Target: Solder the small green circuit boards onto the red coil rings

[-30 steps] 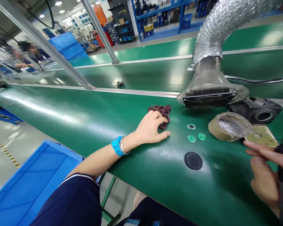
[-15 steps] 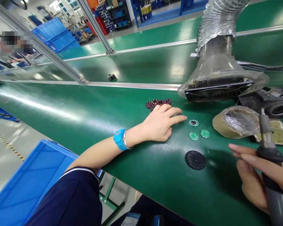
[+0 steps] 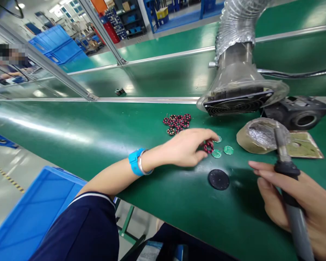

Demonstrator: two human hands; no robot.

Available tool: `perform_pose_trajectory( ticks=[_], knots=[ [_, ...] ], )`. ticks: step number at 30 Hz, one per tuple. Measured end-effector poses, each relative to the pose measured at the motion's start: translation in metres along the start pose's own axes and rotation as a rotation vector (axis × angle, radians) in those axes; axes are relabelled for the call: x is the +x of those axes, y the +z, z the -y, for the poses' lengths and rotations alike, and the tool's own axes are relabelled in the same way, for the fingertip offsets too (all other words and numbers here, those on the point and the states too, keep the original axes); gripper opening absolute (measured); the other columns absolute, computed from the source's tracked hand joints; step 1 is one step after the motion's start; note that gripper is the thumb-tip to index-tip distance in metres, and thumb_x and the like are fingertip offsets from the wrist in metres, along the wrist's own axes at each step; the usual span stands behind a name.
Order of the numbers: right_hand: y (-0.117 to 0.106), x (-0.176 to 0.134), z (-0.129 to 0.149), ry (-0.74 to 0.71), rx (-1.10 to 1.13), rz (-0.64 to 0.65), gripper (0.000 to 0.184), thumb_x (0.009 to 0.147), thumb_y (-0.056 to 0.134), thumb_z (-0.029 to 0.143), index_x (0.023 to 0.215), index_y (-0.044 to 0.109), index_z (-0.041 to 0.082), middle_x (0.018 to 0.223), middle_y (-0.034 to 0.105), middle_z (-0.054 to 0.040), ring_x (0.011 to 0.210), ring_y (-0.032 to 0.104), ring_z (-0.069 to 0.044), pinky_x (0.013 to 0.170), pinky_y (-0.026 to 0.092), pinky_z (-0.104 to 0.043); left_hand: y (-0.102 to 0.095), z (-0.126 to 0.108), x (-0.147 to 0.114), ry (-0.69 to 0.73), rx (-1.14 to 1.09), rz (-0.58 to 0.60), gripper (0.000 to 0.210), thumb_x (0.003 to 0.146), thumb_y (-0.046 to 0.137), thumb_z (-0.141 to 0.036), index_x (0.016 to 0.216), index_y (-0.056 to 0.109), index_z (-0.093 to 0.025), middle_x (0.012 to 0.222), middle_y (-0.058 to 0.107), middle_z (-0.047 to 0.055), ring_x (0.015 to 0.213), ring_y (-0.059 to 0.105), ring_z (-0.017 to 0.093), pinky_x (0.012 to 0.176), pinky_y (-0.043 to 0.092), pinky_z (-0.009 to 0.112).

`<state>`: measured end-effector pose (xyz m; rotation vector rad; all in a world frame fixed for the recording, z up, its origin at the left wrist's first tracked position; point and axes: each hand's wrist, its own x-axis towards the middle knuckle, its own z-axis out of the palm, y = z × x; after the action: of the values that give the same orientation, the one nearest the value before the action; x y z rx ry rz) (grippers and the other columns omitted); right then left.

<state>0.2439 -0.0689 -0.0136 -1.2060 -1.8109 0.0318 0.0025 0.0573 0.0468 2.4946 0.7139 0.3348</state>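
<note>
Shifted since the earlier frame from the pile of rings (image 3: pixel 179 122) toward the green discs (image 3: pixel 228 150), the left hand (image 3: pixel 186 148) grasps one red-and-black ring (image 3: pixel 208 148) between thumb and fingers, over the worktop (image 3: pixel 184 203). Right hand (image 3: pixel 313 206): fingers wrapped around a soldering iron (image 3: pixel 297 224). Near the green discs lies a black disc (image 3: pixel 218 179).

This is an electronics workshop on a factory floor: a long green bench (image 3: pixel 141 119) crosses the frame, a foil duct (image 3: pixel 235 29) meets a fan hood (image 3: pixel 236 78) at upper right, a soldering iron (image 3: pixel 297 224) shows lower right, and blue crates (image 3: pixel 57 41) and blurred, probably storage, shelves (image 3: pixel 132 18) stand upper left.
</note>
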Motion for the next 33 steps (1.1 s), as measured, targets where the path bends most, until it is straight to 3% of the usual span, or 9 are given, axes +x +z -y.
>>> perform_pose_trajectory(
  ticks=[3,7,12,15,18,22,27,30,33],
  knots=[
    [0.001,0.007,0.003,-0.065,0.014,-0.01,0.026,0.081,0.064,0.008,0.099,0.064,0.027,0.092,0.074,-0.0034,0.082,0.073,-0.017,0.073,0.059,-0.03,0.017,-0.017,-0.012,0.103,-0.293,0.135,0.041,0.086,0.06,-0.01,0.126,0.054,-0.02,0.118,0.068,0.004,0.108,0.061,0.016,0.099,0.044,0.03],
    [0.001,0.012,0.008,-0.136,-0.007,-0.032,0.032,0.078,0.065,0.003,0.103,0.063,0.023,0.089,0.074,-0.0036,0.079,0.072,-0.017,0.067,0.058,-0.027,0.038,-0.014,-0.011,0.098,-0.313,0.251,0.047,0.086,0.063,-0.011,0.129,0.054,-0.028,0.116,0.07,-0.002,0.114,0.057,0.019,0.109,0.035,0.036],
    [0.003,0.009,0.012,-0.128,0.02,-0.04,0.034,0.078,0.064,0.003,0.106,0.064,0.024,0.09,0.074,-0.002,0.077,0.071,-0.017,0.064,0.056,-0.028,0.04,0.0,-0.002,0.217,-0.367,0.305,0.048,0.086,0.062,-0.01,0.13,0.053,-0.026,0.116,0.071,-0.001,0.112,0.057,0.018,0.108,0.035,0.034],
    [0.005,0.005,0.011,-0.111,0.064,-0.013,0.04,0.078,0.064,0.002,0.111,0.063,0.026,0.097,0.073,-0.0021,0.083,0.071,-0.018,0.069,0.057,-0.03,0.04,-0.002,-0.004,0.27,-0.375,0.266,0.05,0.087,0.061,-0.014,0.134,0.047,-0.021,0.121,0.068,0.006,0.116,0.057,0.019,0.108,0.038,0.035],
    [0.008,0.003,0.011,-0.1,0.086,0.012,0.043,0.078,0.064,0.002,0.113,0.062,0.026,0.1,0.073,-0.0023,0.083,0.07,-0.018,0.071,0.057,-0.032,0.048,-0.008,-0.011,0.19,-0.268,0.1,0.048,0.081,0.073,-0.031,0.121,0.055,-0.014,0.118,0.064,0.014,0.111,0.058,0.024,0.098,0.046,0.037],
    [0.01,0.002,0.012,-0.081,0.095,0.043,0.041,0.079,0.063,0.005,0.113,0.062,0.028,0.101,0.073,-0.0005,0.079,0.07,-0.019,0.069,0.057,-0.034,0.057,-0.013,-0.017,0.144,-0.228,0.006,0.031,0.083,0.073,-0.036,0.103,0.061,-0.015,0.097,0.069,0.008,0.093,0.062,0.019,0.09,0.048,0.034],
    [0.012,0.002,0.011,-0.06,0.107,0.054,0.042,0.08,0.063,0.005,0.114,0.061,0.03,0.102,0.072,0.0,0.083,0.071,-0.019,0.072,0.058,-0.033,0.048,-0.011,-0.011,0.136,-0.317,0.127,0.04,0.086,0.067,-0.016,0.124,0.055,-0.019,0.111,0.071,0.005,0.108,0.062,0.018,0.101,0.04,0.034],
    [0.013,0.003,0.01,-0.064,0.109,0.055,0.039,0.079,0.064,0.003,0.111,0.062,0.025,0.102,0.072,-0.0021,0.085,0.071,-0.018,0.074,0.058,-0.031,0.043,-0.008,-0.008,0.114,-0.359,0.23,0.044,0.087,0.065,-0.014,0.128,0.051,-0.023,0.112,0.073,0.002,0.117,0.059,0.018,0.106,0.036,0.036],
    [0.013,0.003,0.011,-0.078,0.114,0.064,0.035,0.079,0.064,0.004,0.108,0.063,0.023,0.1,0.072,-0.0033,0.084,0.07,-0.017,0.074,0.058,-0.029,0.043,-0.003,-0.009,0.157,-0.376,0.21,0.035,0.089,0.066,-0.018,0.122,0.056,-0.022,0.11,0.073,0.004,0.112,0.063,0.018,0.103,0.04,0.035]
  ],
)
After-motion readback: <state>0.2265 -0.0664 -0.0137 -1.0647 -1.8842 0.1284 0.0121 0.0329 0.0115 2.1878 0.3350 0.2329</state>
